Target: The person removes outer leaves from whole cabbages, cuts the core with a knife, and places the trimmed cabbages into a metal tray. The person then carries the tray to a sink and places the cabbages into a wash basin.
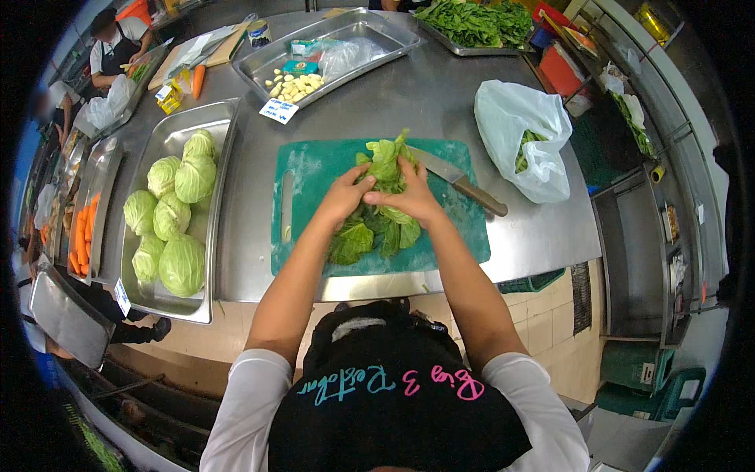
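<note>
Both of my hands are around a bunch of leafy greens (386, 168) over a green cutting board (307, 236). My left hand (348, 192) grips the bunch from the left side, and my right hand (413, 192) holds it from the right, thumbs close together. Dark green leaves spread below my hands on the board. A kitchen knife (454, 177) with a brown handle lies at the board's right side, its blade tip near the greens and its handle pointing to the lower right. The board rests on a steel table (248, 177).
A steel tray of cabbages (184, 265) stands at left. Behind the board is a tray (401, 50) with garlic cloves and packets. Leafy greens fill another tray (472, 50). A plastic bag (513, 118) sits at right. Co-workers (115, 50) stand at far left.
</note>
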A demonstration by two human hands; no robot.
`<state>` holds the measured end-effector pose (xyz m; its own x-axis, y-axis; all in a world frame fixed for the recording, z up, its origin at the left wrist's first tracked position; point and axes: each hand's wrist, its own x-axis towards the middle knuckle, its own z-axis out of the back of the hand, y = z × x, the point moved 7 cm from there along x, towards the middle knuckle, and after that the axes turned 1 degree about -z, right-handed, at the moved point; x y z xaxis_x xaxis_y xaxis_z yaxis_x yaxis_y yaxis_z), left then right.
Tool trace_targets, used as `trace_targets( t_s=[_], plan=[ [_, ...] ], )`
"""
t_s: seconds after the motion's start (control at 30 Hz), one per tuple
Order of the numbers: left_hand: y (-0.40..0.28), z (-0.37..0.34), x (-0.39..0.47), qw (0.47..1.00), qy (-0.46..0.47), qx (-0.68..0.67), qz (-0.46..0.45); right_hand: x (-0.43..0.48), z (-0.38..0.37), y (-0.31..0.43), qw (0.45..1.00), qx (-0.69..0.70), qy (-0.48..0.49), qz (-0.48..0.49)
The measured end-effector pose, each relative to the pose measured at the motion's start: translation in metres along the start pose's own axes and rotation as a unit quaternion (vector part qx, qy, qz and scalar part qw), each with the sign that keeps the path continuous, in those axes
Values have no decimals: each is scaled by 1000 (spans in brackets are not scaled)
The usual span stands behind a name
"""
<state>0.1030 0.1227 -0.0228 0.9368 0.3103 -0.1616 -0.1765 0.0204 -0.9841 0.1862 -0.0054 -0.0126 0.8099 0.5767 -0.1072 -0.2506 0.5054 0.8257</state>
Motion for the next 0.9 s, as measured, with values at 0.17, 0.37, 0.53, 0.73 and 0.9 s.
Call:
trace_targets(
  t_s=[0.17, 0.37, 0.53, 0.73, 0.9],
  plan=[
    [7, -14, -2, 978, 138, -140, 69, -7, -17, 32, 990, -139, -11, 37],
    [-34, 34, -44, 951, 99, 263, -128, -15, -28, 33, 963, -244, -111, 38],
    [-11, 13, -103, 848, 5, 502, -172, -7, -3, 10, 975, -102, -184, 74],
    [15, 82, -71, 948, -123, 284, -75, -10, 42, -3, 935, 297, -195, 17],
    [-18, 87, -22, 990, -93, 7, -107, -38, 85, 33, 899, 368, -228, 66]
  ],
)
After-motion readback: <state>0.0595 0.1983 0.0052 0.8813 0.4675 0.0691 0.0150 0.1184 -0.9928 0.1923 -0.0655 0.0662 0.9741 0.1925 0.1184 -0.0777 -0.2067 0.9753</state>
